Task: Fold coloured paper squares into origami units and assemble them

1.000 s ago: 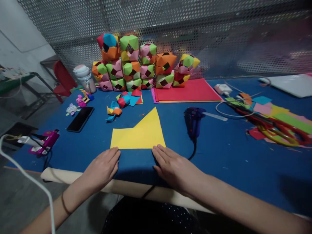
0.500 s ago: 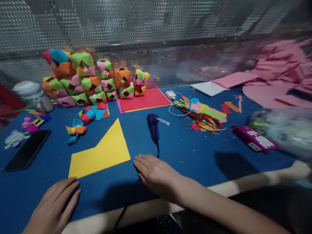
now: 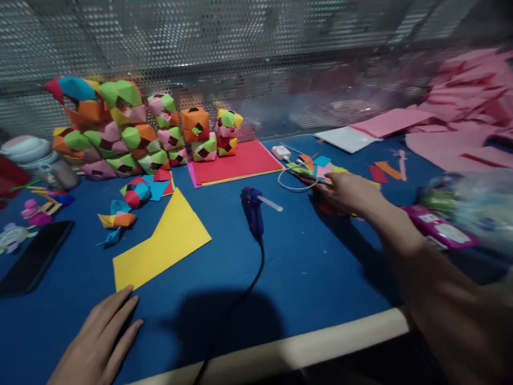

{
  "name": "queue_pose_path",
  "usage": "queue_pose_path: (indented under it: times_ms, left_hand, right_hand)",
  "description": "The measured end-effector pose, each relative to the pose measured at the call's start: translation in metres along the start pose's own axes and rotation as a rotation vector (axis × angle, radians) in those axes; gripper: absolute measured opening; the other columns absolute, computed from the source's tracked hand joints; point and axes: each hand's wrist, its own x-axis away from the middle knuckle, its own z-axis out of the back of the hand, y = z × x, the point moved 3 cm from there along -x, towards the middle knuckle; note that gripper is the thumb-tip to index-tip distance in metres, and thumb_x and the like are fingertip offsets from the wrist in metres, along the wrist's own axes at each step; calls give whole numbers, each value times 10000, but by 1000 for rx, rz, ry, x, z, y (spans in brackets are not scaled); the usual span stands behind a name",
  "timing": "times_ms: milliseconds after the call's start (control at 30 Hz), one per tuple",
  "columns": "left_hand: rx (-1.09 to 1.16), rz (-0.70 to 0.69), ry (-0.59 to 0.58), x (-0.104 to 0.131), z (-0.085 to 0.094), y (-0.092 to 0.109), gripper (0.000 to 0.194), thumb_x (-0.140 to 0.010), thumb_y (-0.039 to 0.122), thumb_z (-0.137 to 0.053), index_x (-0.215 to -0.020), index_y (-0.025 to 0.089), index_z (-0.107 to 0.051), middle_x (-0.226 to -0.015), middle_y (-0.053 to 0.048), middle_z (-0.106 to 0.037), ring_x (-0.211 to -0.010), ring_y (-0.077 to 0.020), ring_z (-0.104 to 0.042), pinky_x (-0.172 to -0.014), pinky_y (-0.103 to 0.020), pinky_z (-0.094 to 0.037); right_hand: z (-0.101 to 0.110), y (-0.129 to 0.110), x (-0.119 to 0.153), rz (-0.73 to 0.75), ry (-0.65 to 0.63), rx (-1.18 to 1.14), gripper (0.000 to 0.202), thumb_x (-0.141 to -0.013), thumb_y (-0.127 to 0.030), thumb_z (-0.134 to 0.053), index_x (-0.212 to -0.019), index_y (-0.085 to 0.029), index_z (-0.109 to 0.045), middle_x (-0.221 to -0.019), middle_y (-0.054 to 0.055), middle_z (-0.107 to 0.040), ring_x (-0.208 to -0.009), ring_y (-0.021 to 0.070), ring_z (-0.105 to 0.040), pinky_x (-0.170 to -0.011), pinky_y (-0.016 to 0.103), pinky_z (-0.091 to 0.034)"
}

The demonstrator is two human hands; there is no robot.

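Risking a snag: right hand (image 3: 352, 193), grip hidden, at multicoloured paper scraps (image 3: 321, 161) near blue worktop (image 3: 312, 278)'s back edge; adjacent thin white cable loop (image 3: 296, 190) could catch. Left hand (image 3: 96, 339) half-spread, empty, fingertips by folded yellow paper sheet (image 3: 160, 246) toward front edge; nudge could skew it.

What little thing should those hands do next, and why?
Perhaps the right hand should curl around what look like dark metal scissors, mostly covered by it: it reaches right over them among bright, multicoloured paper scraps, while the left hand rests its fingertips at the near corner of the angular yellow paper sheet.
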Motion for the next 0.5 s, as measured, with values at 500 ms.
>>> queue_pose_path:
  times_ms: [500]
  left_hand:
    - [140,99,-204,-24,47,4,368,-922,371,-411,-1266,266,-494,-1355,-47,-503,-1261,-194,-449,-1076,-478,-319]
  right_hand:
    - [-30,48,-19,-221,-99,-233,292,-616,-427,-709,-545,-145,-732,-532,182,-664,-320,143,-481,-431,339,-334]
